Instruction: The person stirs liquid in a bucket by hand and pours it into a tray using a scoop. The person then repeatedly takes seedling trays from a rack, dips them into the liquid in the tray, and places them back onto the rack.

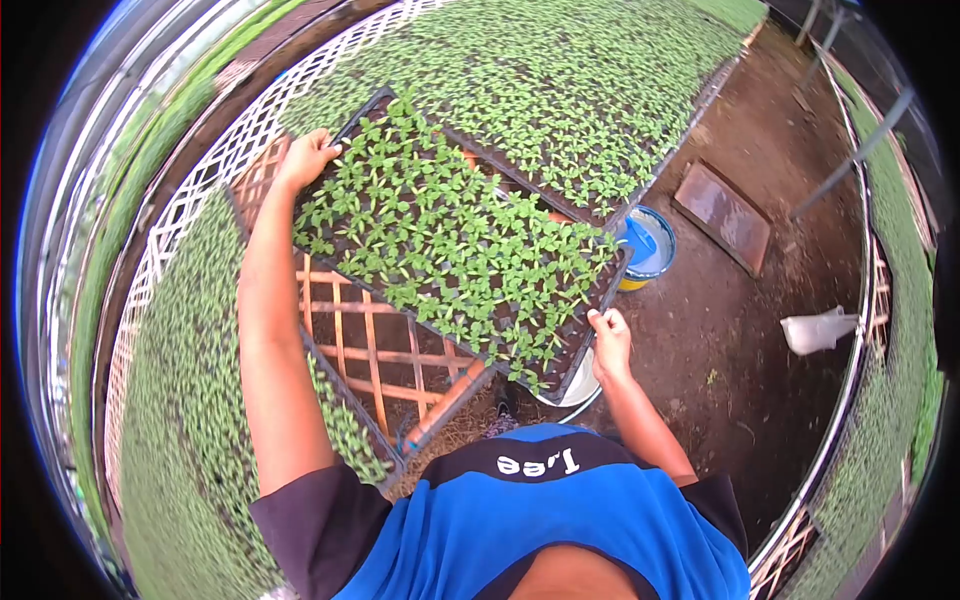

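Observation:
A black tray of green seedlings (450, 240) is held up in front of my body, tilted in the view, with its far left end higher. My left hand (308, 158) grips its left short edge near the upper corner. On the opposite short edge, my right hand (610, 340) pinches the rim near the lower right corner. Small leafy plants fill most of the tray, and dark cells show along its right end. The fingers beneath the tray are hidden on both hands.
An orange lattice bench (375, 345) lies below the tray. More seedling trays (560, 90) cover the bench ahead, others (190, 400) the left. A blue bucket (655, 250), a white basin (578, 392), a brown slab (722, 217) and a white plastic item (815, 330) are rightward.

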Demonstrator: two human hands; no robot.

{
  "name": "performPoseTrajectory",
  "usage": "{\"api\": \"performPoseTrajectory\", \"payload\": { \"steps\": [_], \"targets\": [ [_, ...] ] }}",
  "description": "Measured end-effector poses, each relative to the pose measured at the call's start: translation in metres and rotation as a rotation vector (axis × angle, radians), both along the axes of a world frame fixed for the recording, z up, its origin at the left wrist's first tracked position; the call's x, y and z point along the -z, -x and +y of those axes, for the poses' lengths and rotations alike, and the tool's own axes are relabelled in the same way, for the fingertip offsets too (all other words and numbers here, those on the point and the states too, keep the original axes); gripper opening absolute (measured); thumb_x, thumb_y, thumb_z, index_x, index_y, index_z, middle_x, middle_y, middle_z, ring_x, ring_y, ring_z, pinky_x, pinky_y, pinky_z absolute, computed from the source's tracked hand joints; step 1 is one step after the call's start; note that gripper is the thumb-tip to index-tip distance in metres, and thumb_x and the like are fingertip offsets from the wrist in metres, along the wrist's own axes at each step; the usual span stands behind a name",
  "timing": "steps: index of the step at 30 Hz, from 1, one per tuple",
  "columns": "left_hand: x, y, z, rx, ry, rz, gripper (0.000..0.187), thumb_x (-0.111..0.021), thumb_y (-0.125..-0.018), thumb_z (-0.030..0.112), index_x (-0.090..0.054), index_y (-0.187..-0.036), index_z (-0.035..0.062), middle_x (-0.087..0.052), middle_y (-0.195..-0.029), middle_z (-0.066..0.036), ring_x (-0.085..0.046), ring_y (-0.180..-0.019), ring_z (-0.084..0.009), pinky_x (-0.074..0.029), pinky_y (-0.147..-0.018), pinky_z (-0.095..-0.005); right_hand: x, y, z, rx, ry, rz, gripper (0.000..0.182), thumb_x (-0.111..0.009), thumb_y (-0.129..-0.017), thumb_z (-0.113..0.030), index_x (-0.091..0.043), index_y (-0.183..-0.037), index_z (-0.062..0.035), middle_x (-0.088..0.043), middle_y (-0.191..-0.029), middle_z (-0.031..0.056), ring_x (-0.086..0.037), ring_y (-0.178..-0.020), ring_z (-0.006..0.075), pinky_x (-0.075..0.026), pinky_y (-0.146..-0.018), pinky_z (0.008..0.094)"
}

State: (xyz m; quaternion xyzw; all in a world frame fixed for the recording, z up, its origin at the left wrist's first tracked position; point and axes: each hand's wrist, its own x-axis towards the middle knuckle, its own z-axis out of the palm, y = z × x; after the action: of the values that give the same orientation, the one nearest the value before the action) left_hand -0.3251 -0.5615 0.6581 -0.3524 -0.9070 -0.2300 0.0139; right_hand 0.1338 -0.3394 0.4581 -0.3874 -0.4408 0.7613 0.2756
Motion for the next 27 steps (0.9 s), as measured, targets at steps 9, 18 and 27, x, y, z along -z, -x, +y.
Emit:
{"api": "performPoseTrajectory", "payload": {
  "steps": [9,18,27],
  "targets": [
    [0.110,0.158,0.051,0.056,0.078,-0.033,0.031,-0.064,-0.070,0.019,-0.038,-0.062,0.0036,-0.041,-0.054,-0.006,-0.038,-0.053,-0.0165,-0.035,-0.052,-0.0317,0.026,0.054,-0.019,0.174,0.196,-0.085,0.019,-0.059,-0.078,-0.013,-0.044,-0.066,-0.0137,-0.045,-0.065,-0.0053,-0.045,-0.057,0.0053,-0.040,-0.051,0.0211],
    [0.226,0.204,0.068,-0.105,0.123,-0.150,0.027,-0.066,-0.069,0.028,-0.054,-0.076,0.0040,-0.058,-0.078,-0.014,-0.056,-0.073,-0.0267,-0.042,-0.066,-0.0365,0.030,0.073,-0.004,0.097,0.137,-0.385,0.025,-0.060,-0.078,-0.023,-0.040,-0.064,-0.0173,-0.040,-0.067,-0.0077,-0.039,-0.063,0.0053,-0.035,-0.055,0.0237],
    [0.250,0.218,0.069,-0.172,0.322,-0.239,0.031,-0.058,-0.072,0.015,-0.053,-0.100,0.0062,-0.056,-0.103,-0.018,-0.052,-0.098,-0.0317,-0.042,-0.083,-0.0375,0.016,0.076,0.007,-0.052,0.048,-0.459,0.010,-0.059,-0.079,-0.013,-0.050,-0.076,-0.0153,-0.054,-0.078,-0.0055,-0.049,-0.068,0.0057,-0.040,-0.057,0.0234]
  ]
}}
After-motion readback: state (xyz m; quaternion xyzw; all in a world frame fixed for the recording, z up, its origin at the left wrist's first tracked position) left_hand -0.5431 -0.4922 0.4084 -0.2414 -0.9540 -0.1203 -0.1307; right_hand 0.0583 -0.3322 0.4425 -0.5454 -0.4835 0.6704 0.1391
